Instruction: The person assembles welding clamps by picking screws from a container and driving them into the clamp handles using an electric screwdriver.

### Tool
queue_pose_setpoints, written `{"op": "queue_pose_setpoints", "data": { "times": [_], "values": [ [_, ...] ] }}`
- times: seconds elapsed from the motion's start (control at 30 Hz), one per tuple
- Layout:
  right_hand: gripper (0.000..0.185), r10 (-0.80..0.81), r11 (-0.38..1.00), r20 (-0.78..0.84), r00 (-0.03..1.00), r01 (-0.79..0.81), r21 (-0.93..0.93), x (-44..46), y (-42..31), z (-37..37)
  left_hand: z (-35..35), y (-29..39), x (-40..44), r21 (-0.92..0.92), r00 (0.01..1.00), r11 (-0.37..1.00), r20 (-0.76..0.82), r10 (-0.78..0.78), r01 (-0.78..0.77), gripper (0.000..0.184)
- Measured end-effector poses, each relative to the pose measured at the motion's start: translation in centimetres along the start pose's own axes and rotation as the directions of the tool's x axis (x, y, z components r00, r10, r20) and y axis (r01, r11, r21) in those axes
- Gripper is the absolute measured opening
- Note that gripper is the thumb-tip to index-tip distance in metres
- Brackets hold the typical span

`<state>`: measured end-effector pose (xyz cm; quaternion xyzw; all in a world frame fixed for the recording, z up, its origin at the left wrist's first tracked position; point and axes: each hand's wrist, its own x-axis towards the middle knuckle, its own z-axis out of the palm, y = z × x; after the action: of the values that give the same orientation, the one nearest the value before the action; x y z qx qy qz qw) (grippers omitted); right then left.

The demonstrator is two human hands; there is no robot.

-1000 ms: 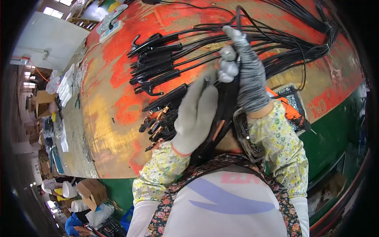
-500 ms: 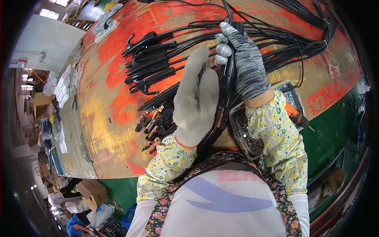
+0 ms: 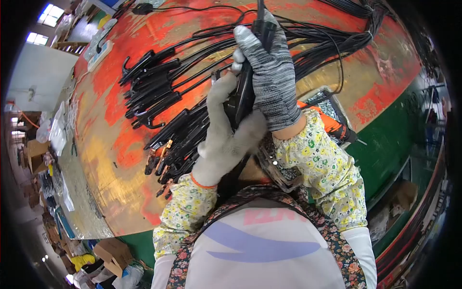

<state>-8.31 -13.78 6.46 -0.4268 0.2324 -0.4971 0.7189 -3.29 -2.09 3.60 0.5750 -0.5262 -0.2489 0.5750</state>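
A black welding electrode holder [image 3: 245, 91] is held upright in front of me, its cable leaving at the top. My right hand [image 3: 275, 82], in a striped grey knit glove, is wrapped round its upper part by the cable end. Lower down, my left hand [image 3: 219, 132], in a plain grey glove, is closed about the holder, its thumb smeared by motion. A small metal part [image 3: 215, 76] shows beside the left fingertips. Left of my hands lie several similar black holders [image 3: 151, 91], and nearer me a pile with copper jaws [image 3: 165, 156].
Bundled black cables [image 3: 337, 50] run across the red worn table [image 3: 108, 166]. By my right forearm are a tray of small metal parts [image 3: 284, 176] and an orange-black power driver [image 3: 332, 126]. A white power strip [image 3: 99, 55] lies at the far left.
My left hand has gone from flat, with fingers stretched beside the holder, to curled around it. My right hand stays wrapped round the upper part. The view has shifted.
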Motion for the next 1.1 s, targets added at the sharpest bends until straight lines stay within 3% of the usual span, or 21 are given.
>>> {"op": "queue_pose_setpoints", "data": {
  "times": [0.03, 0.1, 0.17, 0.23, 0.27, 0.3, 0.33, 0.37, 0.43, 0.47, 0.57, 0.6, 0.7, 0.73, 0.77, 0.8, 0.83, 0.87, 0.93, 1.07, 1.1],
  "values": [
    [0.061, 0.014, 0.998, 0.015, 1.000, -0.013, -0.063, 0.1, 0.1, -1.0, 0.2, 0.2, -0.2, -0.046, 0.989, 0.990, 0.063, -0.134, 0.137, 0.072],
    [0.068, -0.201, 0.959, 0.023, 0.979, 0.202, -0.199, -1.9, 0.4, -3.1, 1.3, -0.6, -0.6, -0.149, 0.958, 0.948, 0.096, -0.269, 0.281, 0.070],
    [0.077, -0.220, 0.903, -0.002, 0.975, 0.203, -0.380, -3.9, -2.1, -6.1, 2.4, -0.7, -0.7, -0.337, 0.907, 0.843, 0.114, -0.405, 0.419, 0.066],
    [0.058, -0.339, 0.783, 0.042, 0.940, 0.306, -0.541, -6.5, -3.9, -11.1, 2.1, -1.0, -1.4, -0.540, 0.794, 0.629, 0.130, -0.594, 0.560, 0.048],
    [0.044, -0.191, 0.823, -0.066, 0.979, 0.123, -0.555, -8.2, -4.9, -13.5, 1.6, -1.2, -1.8, -0.622, 0.719, 0.497, 0.159, -0.676, 0.605, 0.039],
    [0.036, -0.178, 0.780, 0.016, 0.984, 0.151, -0.607, -8.9, -4.5, -16.4, 1.1, -1.6, -1.9, -0.691, 0.637, 0.354, 0.198, -0.745, 0.630, 0.031],
    [0.031, -0.139, 0.663, 0.014, 0.990, 0.104, -0.741, -10.1, -4.1, -18.6, 0.3, -2.5, -2.1, -0.687, 0.633, 0.278, 0.335, -0.698, 0.671, 0.019],
    [0.037, -0.050, 0.554, -0.051, 0.997, -0.014, -0.833, -11.2, -3.9, -19.4, 0.9, -2.1, -2.0, -0.679, 0.594, 0.255, 0.327, -0.735, 0.689, 0.017],
    [0.050, -0.083, -0.048, 0.306, 0.948, 0.303, -0.952, -11.1, -4.0, -19.4, 1.9, -0.7, -1.6, -0.663, 0.522, 0.221, 0.298, -0.799, 0.716, 0.014],
    [0.061, -0.056, -0.210, 0.304, 0.951, 0.287, -0.935, -11.0, -3.7, -19.0, 2.0, -1.3, -2.0, -0.625, 0.556, 0.259, 0.342, -0.757, 0.737, 0.016],
    [0.062, 0.075, -0.289, 0.247, 0.966, 0.258, -0.922, -9.8, -3.3, -18.6, 2.5, -2.9, -3.1, -0.685, 0.585, 0.192, 0.402, -0.704, 0.703, 0.017],
    [0.065, 0.173, -0.387, 0.200, 0.964, 0.253, -0.887, -9.2, -3.4, -18.3, 2.3, -2.6, -2.8, -0.609, 0.559, 0.248, 0.395, -0.729, 0.753, 0.016],
    [0.066, 0.115, -0.295, 0.411, 0.905, 0.426, -0.855, -7.5, -3.4, -20.3, 2.2, -1.3, -2.4, -0.747, 0.460, 0.119, 0.268, -0.846, 0.654, 0.015],
    [0.065, 0.078, -0.110, 0.374, 0.924, 0.381, -0.918, -7.2, -4.7, -19.5, 1.8, -1.8, -3.0, -0.643, 0.611, 0.352, 0.233, -0.757, 0.680, 0.016],
    [0.060, 0.003, -0.031, 0.291, 0.957, 0.291, -0.956, -7.5, -5.9, -20.0, 1.6, -1.9, -3.1, -0.660, 0.612, 0.318, 0.273, -0.742, 0.681, 0.027],
    [0.052, -0.152, 0.288, 0.287, 0.946, 0.320, -0.903, -7.0, -7.6, -18.0, 1.5, -2.0, -3.1, -0.675, 0.611, 0.283, 0.312, -0.728, 0.682, 0.039],
    [0.043, -0.132, 0.364, 0.081, 0.988, 0.124, -0.923, -8.2, -9.7, -18.6, 1.4, -2.1, -3.1, -0.686, 0.608, 0.246, 0.351, -0.713, 0.685, 0.050],
    [0.038, -0.192, 0.589, -0.142, 0.971, -0.002, -0.808, -8.3, -11.4, -16.9, 2.3, -1.8, -2.8, -0.644, 0.554, 0.256, 0.312, -0.772, 0.721, 0.060],
    [0.048, -0.201, 0.810, -0.075, 0.977, 0.123, -0.573, -9.1, -13.0, -16.4, 3.7, -1.5, -2.3, -0.596, 0.509, 0.226, 0.363, -0.781, 0.771, 0.067],
    [0.064, -0.156, 0.987, 0.169, 0.973, 0.161, -0.017, -10.6, -11.3, -14.6, 3.5, -3.3, -1.4, -0.575, 0.481, 0.147, 0.487, -0.729, 0.805, 0.081],
    [0.065, -0.143, 0.989, 0.084, 0.986, 0.146, -0.031, -11.3, -10.2, -14.5, 3.2, -3.6, -1.4, -0.577, 0.479, 0.106, 0.546, -0.687, 0.810, 0.083]
  ]
}}
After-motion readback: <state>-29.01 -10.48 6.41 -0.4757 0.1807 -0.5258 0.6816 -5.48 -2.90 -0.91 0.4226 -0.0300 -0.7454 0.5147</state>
